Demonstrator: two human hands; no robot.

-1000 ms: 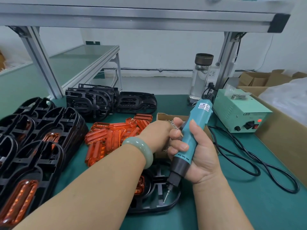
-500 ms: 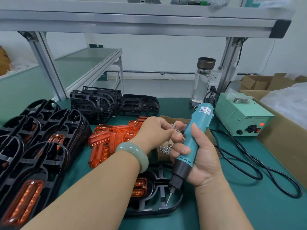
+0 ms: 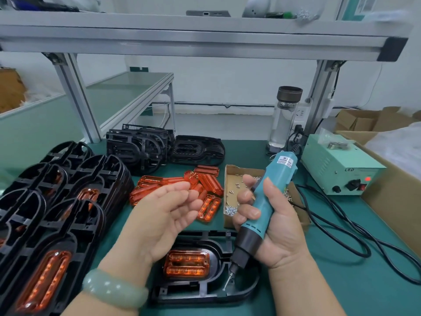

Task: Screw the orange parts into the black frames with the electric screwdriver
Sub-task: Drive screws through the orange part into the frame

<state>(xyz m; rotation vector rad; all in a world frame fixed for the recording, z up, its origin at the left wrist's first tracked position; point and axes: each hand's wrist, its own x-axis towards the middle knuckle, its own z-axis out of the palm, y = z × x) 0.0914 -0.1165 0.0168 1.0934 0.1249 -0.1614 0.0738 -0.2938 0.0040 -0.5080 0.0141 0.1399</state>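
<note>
"LED" on green power box (image 3: 335, 174); screwdriver (image 3: 266, 201) label unreadable.

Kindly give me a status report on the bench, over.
Right hand grips electric screwdriver, bit at black frame. Left hand open, palm up. Orange part in frame. Nothing blocking.

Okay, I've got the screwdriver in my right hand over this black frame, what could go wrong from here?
1. The left hand is open in the air, so nothing steadies the black frame; driving could twist it and shift the orange part.
2. The electric screwdriver in the right hand is tilted; a slanted bit could slip and scar the plastic.
3. The black cable loops beside that arm and could snag.
</note>
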